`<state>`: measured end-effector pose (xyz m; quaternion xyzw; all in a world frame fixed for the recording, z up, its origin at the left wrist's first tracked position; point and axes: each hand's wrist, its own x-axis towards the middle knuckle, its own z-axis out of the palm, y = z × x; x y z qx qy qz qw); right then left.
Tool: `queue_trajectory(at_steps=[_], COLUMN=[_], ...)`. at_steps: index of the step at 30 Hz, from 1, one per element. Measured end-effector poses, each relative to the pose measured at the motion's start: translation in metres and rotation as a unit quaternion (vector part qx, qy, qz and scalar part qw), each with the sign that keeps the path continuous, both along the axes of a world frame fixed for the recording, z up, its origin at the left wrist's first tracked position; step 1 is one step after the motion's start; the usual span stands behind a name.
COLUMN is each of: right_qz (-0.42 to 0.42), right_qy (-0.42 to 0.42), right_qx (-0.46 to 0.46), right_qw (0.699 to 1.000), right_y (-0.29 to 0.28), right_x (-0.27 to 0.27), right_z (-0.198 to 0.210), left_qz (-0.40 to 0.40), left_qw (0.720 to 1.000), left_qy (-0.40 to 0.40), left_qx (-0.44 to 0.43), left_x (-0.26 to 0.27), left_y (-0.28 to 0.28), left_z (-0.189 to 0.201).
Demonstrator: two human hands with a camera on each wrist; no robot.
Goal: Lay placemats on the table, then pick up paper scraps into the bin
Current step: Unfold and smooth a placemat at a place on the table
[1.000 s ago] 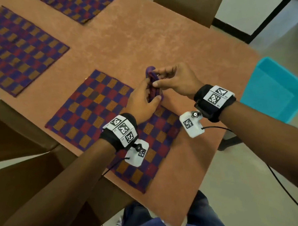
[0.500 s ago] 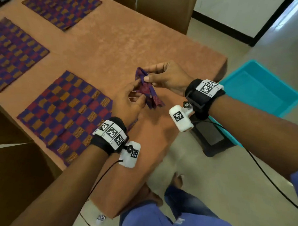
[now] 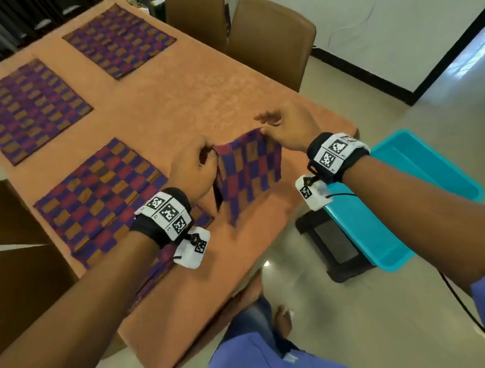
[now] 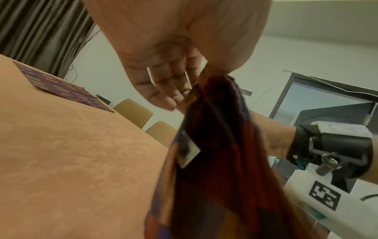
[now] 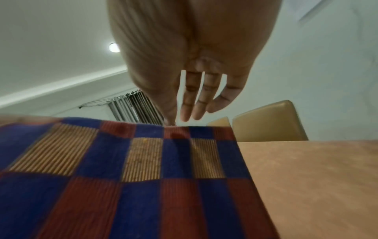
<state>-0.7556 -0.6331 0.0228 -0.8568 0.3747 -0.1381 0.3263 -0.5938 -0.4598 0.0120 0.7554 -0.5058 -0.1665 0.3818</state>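
Observation:
A checked purple, red and orange placemat (image 3: 249,172) hangs spread between my hands above the near right part of the orange table (image 3: 176,103). My left hand (image 3: 196,169) pinches its left top corner; my right hand (image 3: 283,129) pinches the right top corner with thumb and forefinger, other fingers straight. The mat (image 4: 214,161) hangs bunched under my left hand (image 4: 196,77) in the left wrist view. It (image 5: 126,174) fills the lower left of the right wrist view under my right hand (image 5: 180,116). A teal bin (image 3: 397,199) stands on the floor at right.
Three more placemats lie flat: near left (image 3: 103,195), far left (image 3: 29,109), far middle (image 3: 118,39). Brown chairs (image 3: 271,40) stand at the far side and another (image 3: 15,221) at the left. A black device (image 3: 335,243) sits on the floor beside the bin.
The bunched placemat has been pulled open between my hands into a hanging sheet. My hands moved apart, the right one going right and away. The view swung up and right.

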Motion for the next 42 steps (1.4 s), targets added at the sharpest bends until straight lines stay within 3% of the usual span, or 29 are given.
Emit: queue_trajectory(at_steps=[4,8,12,15,20,22,25,27,32,36,42], right_qz=[-0.003,0.035,0.049,0.062,0.154,0.153,0.160,0.191,0.180,0.142,0.073], right_qy=[-0.080,-0.085,-0.048,-0.077,0.047,0.056,0.046,0.094,0.194,0.141,-0.106], right_qx=[-0.028,0.051,0.070,0.106,-0.005,-0.017,-0.022,-0.039,-0.169,-0.228,-0.190], right_qw=[0.996,0.994,0.995,0.989,0.987,0.986,0.986,0.976,0.949,0.953,0.973], right_y=[0.015,0.011,-0.020,-0.036,-0.057,-0.070,-0.095,-0.115,-0.181,-0.213,-0.243], right_x=[0.021,0.039,0.059,0.071,0.083,0.091,0.110,0.127,0.190,0.241,0.284], right_z=[0.008,0.011,0.014,0.022,0.022,0.019,0.024,0.027,0.036,0.064,0.129], left_qz=[0.054,0.072,0.013,-0.023,-0.038,-0.036,-0.021,0.000,0.113,0.183,0.247], left_qw=[0.996,0.986,0.995,0.998,0.999,0.999,0.989,0.979,0.975,0.970,0.949], left_qy=[0.077,0.146,0.096,0.060,0.030,0.005,-0.081,-0.100,-0.115,-0.139,-0.184], left_qx=[-0.013,-0.028,0.006,0.003,-0.013,0.007,0.118,0.176,0.155,0.078,-0.070], left_x=[0.002,0.019,0.042,0.060,0.088,0.095,0.109,0.125,0.187,0.243,0.288], left_y=[-0.032,-0.065,-0.086,-0.094,-0.097,-0.094,-0.090,-0.090,-0.120,-0.158,-0.191], left_z=[0.013,0.016,0.019,0.021,0.023,0.020,0.005,-0.006,0.001,0.044,0.131])
